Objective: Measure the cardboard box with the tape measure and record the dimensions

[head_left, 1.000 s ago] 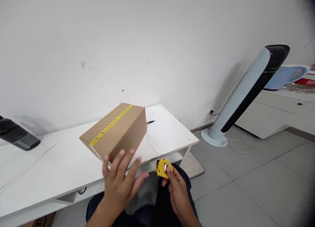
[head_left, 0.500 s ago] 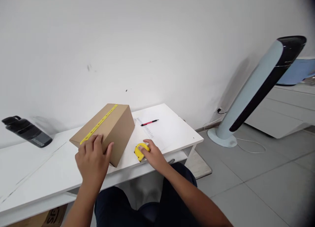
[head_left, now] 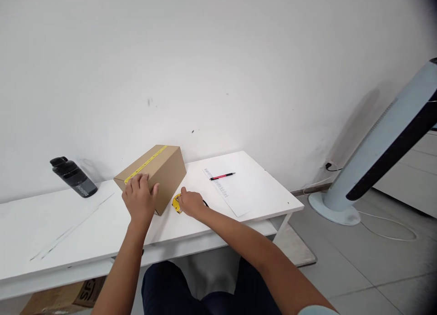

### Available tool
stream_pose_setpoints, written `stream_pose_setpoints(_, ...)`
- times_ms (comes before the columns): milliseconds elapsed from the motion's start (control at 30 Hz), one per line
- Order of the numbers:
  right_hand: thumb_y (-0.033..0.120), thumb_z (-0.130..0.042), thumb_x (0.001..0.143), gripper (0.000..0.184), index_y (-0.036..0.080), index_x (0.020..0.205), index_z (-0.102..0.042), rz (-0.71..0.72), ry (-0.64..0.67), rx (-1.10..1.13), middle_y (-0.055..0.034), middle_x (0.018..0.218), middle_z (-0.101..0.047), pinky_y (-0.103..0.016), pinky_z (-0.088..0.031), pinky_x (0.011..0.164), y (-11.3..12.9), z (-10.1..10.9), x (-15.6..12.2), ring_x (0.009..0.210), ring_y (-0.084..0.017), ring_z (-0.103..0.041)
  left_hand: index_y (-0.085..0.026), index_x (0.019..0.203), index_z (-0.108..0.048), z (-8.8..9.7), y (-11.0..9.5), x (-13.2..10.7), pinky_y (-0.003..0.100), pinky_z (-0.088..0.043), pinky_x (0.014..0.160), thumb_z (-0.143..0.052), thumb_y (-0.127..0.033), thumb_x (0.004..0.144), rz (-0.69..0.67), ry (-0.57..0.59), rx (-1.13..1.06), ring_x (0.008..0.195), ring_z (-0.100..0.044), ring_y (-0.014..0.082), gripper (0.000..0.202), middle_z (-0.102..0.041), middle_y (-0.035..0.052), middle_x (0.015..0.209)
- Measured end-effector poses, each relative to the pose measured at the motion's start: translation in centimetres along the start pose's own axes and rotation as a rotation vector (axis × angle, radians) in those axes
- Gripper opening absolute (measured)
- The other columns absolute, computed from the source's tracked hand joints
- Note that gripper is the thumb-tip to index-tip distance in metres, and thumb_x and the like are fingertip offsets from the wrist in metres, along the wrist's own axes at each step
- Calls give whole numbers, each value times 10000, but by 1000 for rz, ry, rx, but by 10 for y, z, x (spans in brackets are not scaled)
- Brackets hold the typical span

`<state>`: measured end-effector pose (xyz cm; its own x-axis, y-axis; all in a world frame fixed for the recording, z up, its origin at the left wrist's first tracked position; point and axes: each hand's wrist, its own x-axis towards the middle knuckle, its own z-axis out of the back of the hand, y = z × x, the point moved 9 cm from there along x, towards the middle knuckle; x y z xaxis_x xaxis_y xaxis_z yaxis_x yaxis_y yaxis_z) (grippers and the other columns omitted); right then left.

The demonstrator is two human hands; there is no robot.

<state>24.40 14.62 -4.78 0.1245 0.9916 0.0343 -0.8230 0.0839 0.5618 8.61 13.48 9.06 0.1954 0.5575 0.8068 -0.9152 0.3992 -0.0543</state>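
Observation:
A closed cardboard box with yellow tape along its top stands on the white table. My left hand grips its near end, with fingers over the top edge and the thumb against the right side. Just right of the box, my right hand is closed around a yellow tape measure, low over or on the table; contact with the surface is unclear. The hand covers part of the tape measure, and a dark strap loop shows behind the wrist. No drawn-out blade can be made out.
A red and black pen lies on a printed paper sheet at the right. To the left stands a black bottle. A tower fan is on the floor beyond the table's right edge. Another carton sits below.
My right hand has carried the tape measure left, closer to the box's side. My left hand stays on the box. The whole view has shifted, bringing the bottle and paper further right.

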Motion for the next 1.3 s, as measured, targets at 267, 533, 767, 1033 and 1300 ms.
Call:
stream_pose_setpoints(267,344,-641,974,360,171,1287,-600,89,5,-109,-98,1290,-632,-455,-578,895,33,-1,27,1077,-247,-663,-280,1317,-519,12,-83,-103,533,-455,1023,-636,-166,838,-365,-240,-461,1329,-492,339,506,-471,181,1432)
stream_pose_setpoints(533,155,-464,1000,355,153,1332,-588,267,-69,-349,-162,1321,-641,-498,-404,1088,-25,65,29,1280,-297,-531,-238,1455,-449,-32,-202,-155,435,-389,1157,-533,-333,945,-707,272,-682,1384,-491,256,525,-561,123,1461)
stream_pose_setpoints(767,110,-453,957,349,75,1249,-640,77,-160,-490,-249,1353,-616,-505,-369,1060,-182,136,16,1347,-347,-458,-207,1480,-460,-105,-225,-147,541,-238,1216,-434,-679,944,-715,803,-702,1464,-400,312,714,-444,140,1566)
stream_pose_setpoints(1033,367,-348,1059,401,162,1172,-674,78,-379,-436,-143,1023,-699,-454,-429,945,-191,150,-5,1013,-274,-621,-265,1039,-702,-130,-188,-100,403,-428,1021,-511,-344,977,-616,786,-848,1156,-620,220,216,-710,37,1208)
stream_pose_setpoints(1300,346,-652,895,206,251,918,-471,61,-362,644,37,709,-693,-276,-468,586,-182,106,-25,554,-129,-579,-159,1474,-463,-165,-180,-113,579,-112,1239,-563,-617,897,-395,923,-659,1519,-276,343,743,-367,152,1610)
